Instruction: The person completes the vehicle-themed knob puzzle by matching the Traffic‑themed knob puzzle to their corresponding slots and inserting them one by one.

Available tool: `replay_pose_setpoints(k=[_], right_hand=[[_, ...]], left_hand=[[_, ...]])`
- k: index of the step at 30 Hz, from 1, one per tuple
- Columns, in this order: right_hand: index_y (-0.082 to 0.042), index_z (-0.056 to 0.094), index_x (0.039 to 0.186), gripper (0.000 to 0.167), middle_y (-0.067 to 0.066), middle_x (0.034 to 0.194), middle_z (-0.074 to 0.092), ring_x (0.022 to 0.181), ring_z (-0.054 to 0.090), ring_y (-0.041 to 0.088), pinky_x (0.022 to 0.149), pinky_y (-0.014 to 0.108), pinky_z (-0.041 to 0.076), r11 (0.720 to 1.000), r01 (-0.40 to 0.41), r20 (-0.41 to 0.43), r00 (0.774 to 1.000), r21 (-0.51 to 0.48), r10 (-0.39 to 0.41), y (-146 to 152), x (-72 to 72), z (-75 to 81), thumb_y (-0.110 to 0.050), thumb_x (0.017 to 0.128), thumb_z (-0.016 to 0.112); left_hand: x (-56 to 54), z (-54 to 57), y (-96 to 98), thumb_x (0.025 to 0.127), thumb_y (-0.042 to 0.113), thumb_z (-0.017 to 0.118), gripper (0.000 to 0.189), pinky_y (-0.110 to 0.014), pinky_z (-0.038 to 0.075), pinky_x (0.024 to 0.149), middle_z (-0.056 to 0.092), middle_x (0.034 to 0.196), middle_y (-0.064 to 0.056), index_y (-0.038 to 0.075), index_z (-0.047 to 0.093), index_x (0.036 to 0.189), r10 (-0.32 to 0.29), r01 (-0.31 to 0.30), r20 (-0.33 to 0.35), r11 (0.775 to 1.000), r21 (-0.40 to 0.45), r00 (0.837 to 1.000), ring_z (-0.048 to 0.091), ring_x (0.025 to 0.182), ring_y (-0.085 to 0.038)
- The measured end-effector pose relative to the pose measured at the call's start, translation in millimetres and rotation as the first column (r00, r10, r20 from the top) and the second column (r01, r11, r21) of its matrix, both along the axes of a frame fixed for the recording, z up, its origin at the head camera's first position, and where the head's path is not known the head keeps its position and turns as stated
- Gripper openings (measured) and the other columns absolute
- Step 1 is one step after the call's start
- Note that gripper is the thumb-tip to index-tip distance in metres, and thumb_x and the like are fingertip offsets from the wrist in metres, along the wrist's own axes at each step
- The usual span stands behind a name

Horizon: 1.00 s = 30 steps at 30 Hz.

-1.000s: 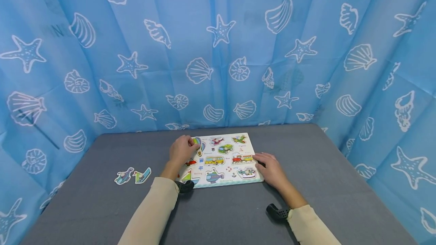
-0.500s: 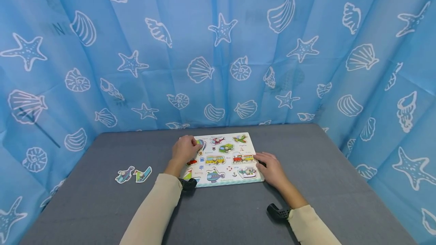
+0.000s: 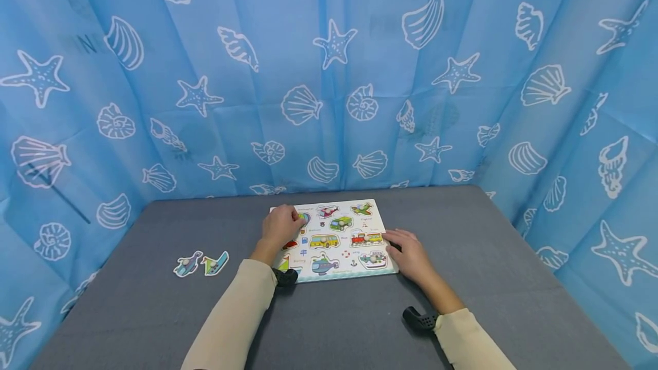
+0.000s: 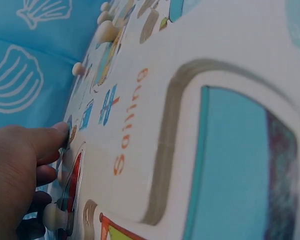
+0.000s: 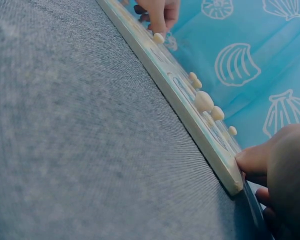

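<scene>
A white puzzle board [image 3: 341, 274] with vehicle pictures lies on the table. Over its upper left part, my left hand [image 3: 280, 227] pinches a hot-air balloon puzzle piece [image 3: 305, 217], which my fingers partly cover. The left wrist view shows my thumb [image 4: 57, 129] low at the board's surface, near a red car piece [image 4: 75, 182] with a knob. At the opposite side, my right hand [image 3: 411, 254] holds the board's right edge. In the right wrist view the thumb [image 5: 247, 156] presses on that edge, with the other fingers bent beneath it.
Two loose puzzle pieces lie left of the board: a blue-grey one [image 3: 188, 265] and a sailboat [image 3: 215, 264]. Knobbed bus [image 3: 324, 242], train [image 3: 366, 239] and other pieces sit in the board. The sailboat recess [image 4: 230, 150] shows its printed picture. A blue shell-print curtain [image 3: 329, 130] hangs behind the table.
My left hand has shifted slightly right, and the balloon piece has turned and settled lower against the board. My right hand stays at the board's right edge.
</scene>
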State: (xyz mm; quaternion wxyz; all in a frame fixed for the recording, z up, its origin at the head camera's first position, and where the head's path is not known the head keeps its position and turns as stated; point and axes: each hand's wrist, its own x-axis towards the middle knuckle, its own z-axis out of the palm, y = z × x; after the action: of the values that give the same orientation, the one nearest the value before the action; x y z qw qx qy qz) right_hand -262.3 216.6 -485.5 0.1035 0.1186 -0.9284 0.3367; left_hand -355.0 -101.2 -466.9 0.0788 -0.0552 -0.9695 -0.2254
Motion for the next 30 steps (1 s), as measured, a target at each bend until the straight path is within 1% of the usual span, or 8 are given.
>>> replay_pose_setpoints(k=[4,7,12,16,20,22,27,30], right_hand=[[0.005,0.061,0.126,0.035,0.022,0.132,0.056,0.131,0.039,0.043,0.106,0.059,0.03,1.0,-0.002,-0.004,1.0,-0.005,0.002,-0.7,1.2,1.5,-0.002,0.092,0.061],[0.004,0.062,0.126,0.035,0.021,0.132,0.057,0.131,0.039,0.043,0.105,0.059,0.03,1.0,-0.004,-0.005,1.0,-0.004,0.004,-1.0,1.3,1.6,-0.002,0.092,0.061],[0.004,0.062,0.126,0.035,0.021,0.132,0.057,0.131,0.039,0.042,0.105,0.059,0.03,1.0,-0.002,-0.002,1.0,0.01,0.002,-0.8,-0.4,0.6,-0.003,0.092,0.061],[0.004,0.062,0.126,0.035,0.021,0.132,0.057,0.131,0.04,0.042,0.105,0.058,0.03,1.0,-0.003,-0.004,1.0,0.004,0.003,-0.6,-0.9,0.0,-0.003,0.092,0.062],[0.004,0.062,0.126,0.035,0.021,0.132,0.057,0.131,0.04,0.042,0.105,0.058,0.031,1.0,-0.003,-0.005,1.0,-0.001,0.003,-0.6,0.1,-0.3,-0.003,0.092,0.062],[0.004,0.062,0.127,0.035,0.021,0.132,0.057,0.131,0.04,0.042,0.105,0.058,0.031,1.0,-0.001,-0.002,1.0,0.0,0.001,-0.6,0.6,-0.4,-0.003,0.093,0.061],[0.004,0.062,0.127,0.035,0.022,0.132,0.057,0.131,0.04,0.042,0.105,0.058,0.03,1.0,0.004,0.001,1.0,0.002,-0.004,-0.7,1.5,-0.2,-0.003,0.093,0.061],[0.004,0.061,0.127,0.035,0.022,0.132,0.057,0.131,0.04,0.042,0.105,0.058,0.031,1.0,0.001,-0.008,1.0,0.004,-0.001,-0.8,1.0,0.2,-0.003,0.093,0.061]], left_hand=[[-0.9,-0.5,0.6,0.088,0.036,0.073,0.028,-0.033,0.038,0.055,0.053,0.071,-0.001,0.016,0.059,0.074,0.012,-0.012,0.01,1.0,-0.012,1.0,0.05,0.06,-0.017],[-0.2,1.0,0.0,0.088,0.033,0.072,0.026,-0.033,0.039,0.056,0.054,0.071,0.0,0.015,0.06,0.074,0.009,-0.008,0.009,1.0,-0.019,1.0,0.05,0.061,-0.017],[4.3,4.3,-4.2,0.088,0.027,0.072,0.014,-0.033,0.042,0.058,0.058,0.075,0.002,0.015,0.069,0.082,-0.026,0.026,0.009,0.999,-0.034,1.0,0.051,0.064,-0.015],[10.5,3.1,-10.7,0.087,0.024,0.072,0.009,-0.033,0.04,0.057,0.056,0.075,0.002,0.015,0.073,0.089,-0.072,0.072,-0.001,0.997,-0.034,0.997,0.049,0.065,-0.015],[17.1,-1.5,-17.8,0.087,0.022,0.07,0.006,-0.032,0.037,0.057,0.052,0.074,0.002,0.016,0.072,0.088,-0.098,0.098,-0.029,0.995,-0.005,0.995,0.046,0.064,-0.016],[20.5,-2.9,-21.1,0.087,0.022,0.07,0.005,-0.032,0.038,0.059,0.051,0.076,0.004,0.018,0.072,0.087,-0.107,0.107,-0.047,0.994,0.005,0.993,0.046,0.067,-0.014],[31.2,-0.2,-28.5,0.086,0.022,0.074,0.005,-0.034,0.043,0.064,0.055,0.08,0.005,0.017,0.074,0.09,-0.144,0.148,-0.09,0.988,0.042,0.986,0.049,0.073,-0.014],[38.1,1.6,-33.9,0.086,0.022,0.075,0.006,-0.035,0.044,0.067,0.056,0.081,0.006,0.018,0.073,0.09,-0.147,0.154,-0.122,0.987,0.05,0.982,0.051,0.077,-0.014]])
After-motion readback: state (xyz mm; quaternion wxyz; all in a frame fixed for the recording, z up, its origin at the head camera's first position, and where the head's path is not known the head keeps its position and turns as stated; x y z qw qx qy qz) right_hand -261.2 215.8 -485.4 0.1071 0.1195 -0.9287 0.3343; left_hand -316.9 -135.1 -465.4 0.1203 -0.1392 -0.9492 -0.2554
